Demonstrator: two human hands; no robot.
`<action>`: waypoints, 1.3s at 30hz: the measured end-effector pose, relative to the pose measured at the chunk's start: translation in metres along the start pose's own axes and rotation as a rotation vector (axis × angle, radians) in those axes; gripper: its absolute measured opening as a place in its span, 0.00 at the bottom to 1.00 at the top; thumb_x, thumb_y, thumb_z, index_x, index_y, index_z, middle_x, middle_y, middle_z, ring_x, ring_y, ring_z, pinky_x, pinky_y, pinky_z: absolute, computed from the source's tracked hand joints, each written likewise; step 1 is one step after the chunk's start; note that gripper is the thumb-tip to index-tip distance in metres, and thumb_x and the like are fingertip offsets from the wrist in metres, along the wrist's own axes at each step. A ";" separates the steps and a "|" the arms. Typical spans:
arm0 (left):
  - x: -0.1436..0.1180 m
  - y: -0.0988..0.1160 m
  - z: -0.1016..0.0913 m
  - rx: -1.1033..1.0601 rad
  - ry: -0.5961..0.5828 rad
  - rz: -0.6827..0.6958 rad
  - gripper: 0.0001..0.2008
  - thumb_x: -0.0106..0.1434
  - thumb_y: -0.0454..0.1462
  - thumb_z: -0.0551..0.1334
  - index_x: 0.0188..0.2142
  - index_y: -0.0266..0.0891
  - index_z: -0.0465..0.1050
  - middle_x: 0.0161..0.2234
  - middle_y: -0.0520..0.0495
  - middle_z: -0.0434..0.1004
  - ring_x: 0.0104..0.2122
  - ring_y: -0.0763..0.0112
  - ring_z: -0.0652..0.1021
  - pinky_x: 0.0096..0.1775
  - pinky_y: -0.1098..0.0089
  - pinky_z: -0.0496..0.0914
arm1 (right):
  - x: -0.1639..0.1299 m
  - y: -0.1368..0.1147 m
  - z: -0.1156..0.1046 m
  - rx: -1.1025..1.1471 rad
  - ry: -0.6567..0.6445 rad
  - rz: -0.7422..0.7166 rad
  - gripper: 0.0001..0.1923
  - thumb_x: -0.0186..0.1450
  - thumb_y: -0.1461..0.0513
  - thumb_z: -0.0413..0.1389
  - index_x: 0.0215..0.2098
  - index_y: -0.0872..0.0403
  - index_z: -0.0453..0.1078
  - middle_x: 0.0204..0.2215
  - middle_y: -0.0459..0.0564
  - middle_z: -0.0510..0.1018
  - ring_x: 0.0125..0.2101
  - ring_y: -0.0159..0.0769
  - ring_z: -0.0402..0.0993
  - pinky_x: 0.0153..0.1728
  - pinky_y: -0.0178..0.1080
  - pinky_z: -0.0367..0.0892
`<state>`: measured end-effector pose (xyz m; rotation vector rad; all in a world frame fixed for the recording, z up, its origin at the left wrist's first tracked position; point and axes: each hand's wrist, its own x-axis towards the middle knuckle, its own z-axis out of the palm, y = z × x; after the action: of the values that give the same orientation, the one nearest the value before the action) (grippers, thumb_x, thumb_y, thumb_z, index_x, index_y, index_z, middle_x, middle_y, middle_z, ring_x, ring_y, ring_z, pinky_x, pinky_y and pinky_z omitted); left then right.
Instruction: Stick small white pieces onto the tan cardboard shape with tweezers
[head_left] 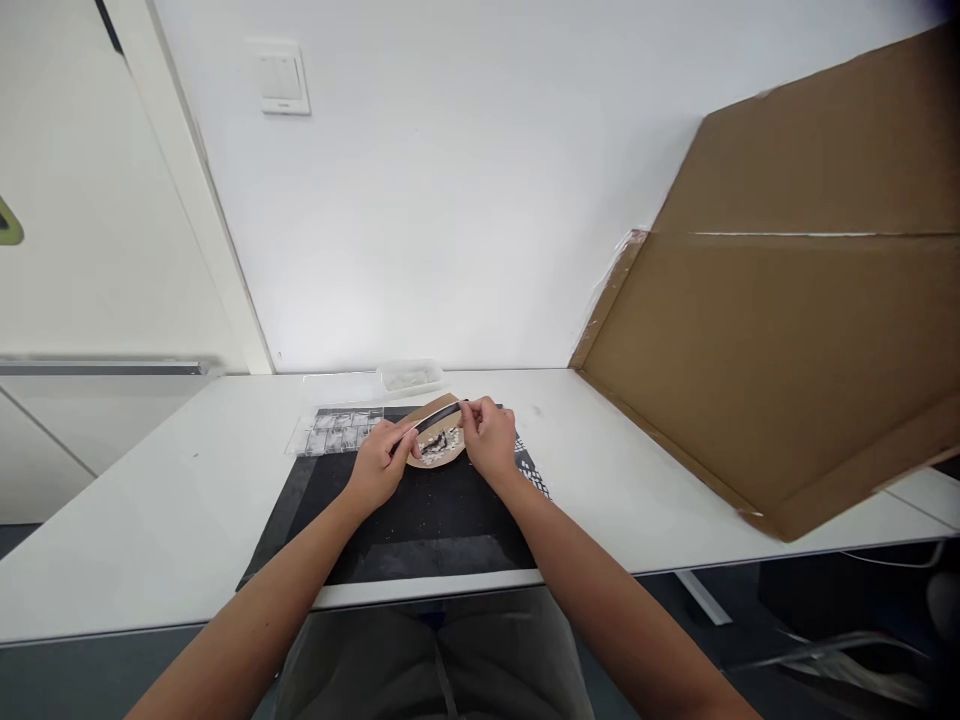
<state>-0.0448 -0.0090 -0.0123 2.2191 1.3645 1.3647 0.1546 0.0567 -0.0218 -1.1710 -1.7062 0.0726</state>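
Note:
My left hand (382, 458) and my right hand (489, 438) meet over a black mat (420, 525) on a white table (150, 510). Between them both hands pinch a thin dark strip (439, 417), the left at its lower end and the right at its upper end. Under the strip lies a brown card-like piece (442, 455) with small white and dark bits on it. What the strip is I cannot tell at this size.
A clear compartment tray (334, 432) lies at the mat's far left corner, with a small clear container (409, 376) behind it by the wall. A large flattened cardboard box (787, 330) leans over the table's right side. A light switch (282, 78) is on the wall.

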 end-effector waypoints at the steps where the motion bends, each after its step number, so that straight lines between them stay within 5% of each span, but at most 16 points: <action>1: 0.000 0.000 0.000 -0.003 -0.002 0.002 0.21 0.75 0.43 0.51 0.28 0.42 0.73 0.28 0.50 0.75 0.35 0.65 0.72 0.42 0.67 0.66 | 0.000 0.001 0.000 0.005 -0.004 -0.003 0.14 0.75 0.54 0.49 0.35 0.51 0.67 0.26 0.44 0.82 0.26 0.36 0.76 0.46 0.45 0.58; 8: 0.000 -0.002 0.000 -0.009 0.020 -0.002 0.20 0.75 0.42 0.52 0.28 0.42 0.74 0.28 0.50 0.75 0.35 0.66 0.72 0.41 0.67 0.65 | -0.013 -0.022 0.007 0.046 -0.137 -0.130 0.14 0.75 0.54 0.51 0.34 0.50 0.69 0.27 0.44 0.82 0.29 0.37 0.78 0.46 0.44 0.59; 15: 0.000 -0.001 0.000 -0.020 -0.012 0.008 0.20 0.75 0.41 0.52 0.28 0.42 0.73 0.29 0.51 0.76 0.35 0.66 0.72 0.43 0.66 0.65 | -0.002 -0.002 0.003 0.009 -0.014 -0.001 0.12 0.74 0.55 0.51 0.35 0.52 0.68 0.26 0.44 0.82 0.26 0.37 0.77 0.44 0.44 0.60; 25: -0.001 -0.002 0.001 -0.040 0.017 0.003 0.21 0.75 0.42 0.51 0.28 0.42 0.73 0.28 0.50 0.76 0.35 0.65 0.72 0.42 0.66 0.66 | -0.012 -0.020 0.004 0.039 -0.091 -0.109 0.13 0.74 0.54 0.52 0.34 0.51 0.69 0.26 0.44 0.82 0.28 0.37 0.77 0.45 0.45 0.59; 31: 0.006 -0.004 0.001 -0.068 0.006 0.004 0.22 0.75 0.43 0.50 0.29 0.42 0.74 0.30 0.49 0.78 0.36 0.64 0.73 0.45 0.65 0.67 | 0.004 -0.002 0.002 0.078 -0.012 0.013 0.13 0.73 0.54 0.52 0.33 0.50 0.67 0.26 0.44 0.82 0.26 0.37 0.77 0.45 0.44 0.62; 39: 0.046 -0.014 -0.019 -0.106 -0.061 -0.041 0.22 0.75 0.46 0.51 0.29 0.42 0.75 0.30 0.50 0.77 0.36 0.67 0.74 0.43 0.68 0.68 | 0.046 -0.004 0.014 0.089 -0.010 -0.018 0.12 0.73 0.54 0.52 0.33 0.50 0.67 0.26 0.44 0.81 0.28 0.38 0.78 0.45 0.44 0.63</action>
<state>-0.0614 0.0303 0.0176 2.1351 1.2786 1.3127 0.1414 0.0941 0.0057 -1.0915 -1.7048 0.1422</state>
